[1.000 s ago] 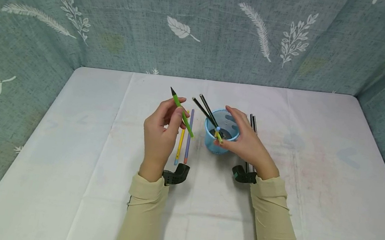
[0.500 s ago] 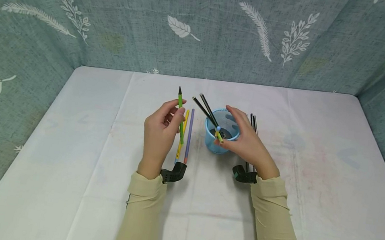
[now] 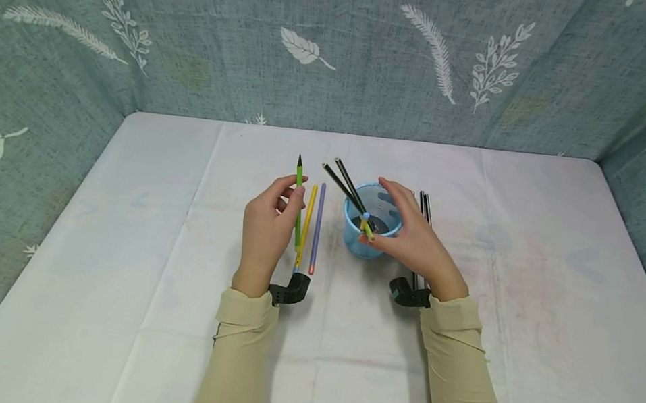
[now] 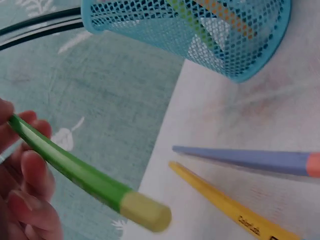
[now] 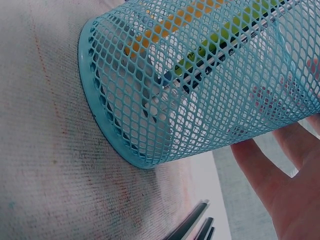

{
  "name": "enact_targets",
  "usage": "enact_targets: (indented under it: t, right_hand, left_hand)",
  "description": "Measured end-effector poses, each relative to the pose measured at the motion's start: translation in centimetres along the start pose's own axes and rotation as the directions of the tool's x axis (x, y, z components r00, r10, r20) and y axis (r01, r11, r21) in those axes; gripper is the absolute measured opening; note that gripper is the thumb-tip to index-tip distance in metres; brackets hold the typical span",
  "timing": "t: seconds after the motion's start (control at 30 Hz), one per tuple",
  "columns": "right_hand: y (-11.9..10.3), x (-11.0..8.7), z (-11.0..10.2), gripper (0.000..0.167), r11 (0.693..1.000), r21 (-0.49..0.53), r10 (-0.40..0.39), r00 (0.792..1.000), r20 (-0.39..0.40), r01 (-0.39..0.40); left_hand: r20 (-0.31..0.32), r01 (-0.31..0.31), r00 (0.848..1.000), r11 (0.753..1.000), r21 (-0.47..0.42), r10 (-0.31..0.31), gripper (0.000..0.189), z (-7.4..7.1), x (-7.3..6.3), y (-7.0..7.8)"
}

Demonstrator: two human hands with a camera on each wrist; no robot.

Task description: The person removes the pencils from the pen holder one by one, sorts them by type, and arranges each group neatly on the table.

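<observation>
My left hand (image 3: 266, 231) pinches a green pencil (image 3: 299, 172) between thumb and fingers. Its dark tip points away from me, and its pale yellow end (image 4: 145, 211) is close to the left wrist camera. My right hand (image 3: 423, 243) grips the side of a light blue mesh pencil cup (image 3: 357, 245), thumb near the rim. Two black pencils (image 3: 339, 180) lean out of the cup to the left. A green pencil (image 5: 220, 42) and an orange-yellow pencil (image 5: 167, 27) show through its mesh. A yellow pencil (image 3: 310, 210) and a purple pencil (image 3: 318, 225) lie between hands and cup.
Several dark pencils (image 3: 423, 203) lie to the right of the cup, partly hidden under the right hand and wrist. A white cloth (image 3: 161, 316) covers the table. A green-grey leaf-patterned curtain (image 3: 338, 88) hangs along its back and sides.
The green pencil has swung from a slant to nearly straight away from me, clear of the purple pencil. My left hand has shifted slightly. My right hand and the cup have stayed put.
</observation>
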State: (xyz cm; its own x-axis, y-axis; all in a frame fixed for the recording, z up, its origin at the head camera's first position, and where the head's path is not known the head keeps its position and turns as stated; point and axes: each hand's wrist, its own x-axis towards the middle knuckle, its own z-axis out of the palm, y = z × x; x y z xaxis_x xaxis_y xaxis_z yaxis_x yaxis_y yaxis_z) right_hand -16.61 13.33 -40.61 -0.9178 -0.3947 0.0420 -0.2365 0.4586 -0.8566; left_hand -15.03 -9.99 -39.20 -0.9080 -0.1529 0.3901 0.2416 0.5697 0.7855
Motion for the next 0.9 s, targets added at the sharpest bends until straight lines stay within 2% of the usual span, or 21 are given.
enact_targets:
  t: [0.2,0.47,0.67,0.9]
  right_hand:
    - [0.0,0.0,0.0,0.083,1.000,-0.006,-0.002,1.000,-0.004,0.002]
    - [-0.2,-0.1,0.0,0.083,1.000,-0.014,-0.006,1.000,0.000,0.006]
    - [-0.1,-0.1,0.0,0.081,1.000,-0.015,-0.010,1.000,0.004,0.010]
    - [0.0,-0.1,0.1,0.080,1.000,-0.023,-0.011,1.000,-0.007,0.011]
  left_hand:
    - [0.050,0.102,0.993,0.992,0.071,-0.105,0.025,0.3,-0.1,-0.8]
    - [0.141,0.211,0.961,0.961,0.178,-0.237,0.029,0.7,-0.3,-1.6]
    - [0.172,0.249,0.940,0.938,0.240,-0.294,0.033,1.0,-0.4,-2.3]
    - [0.189,0.241,0.938,0.938,0.248,-0.291,0.035,1.3,-0.6,-3.1]
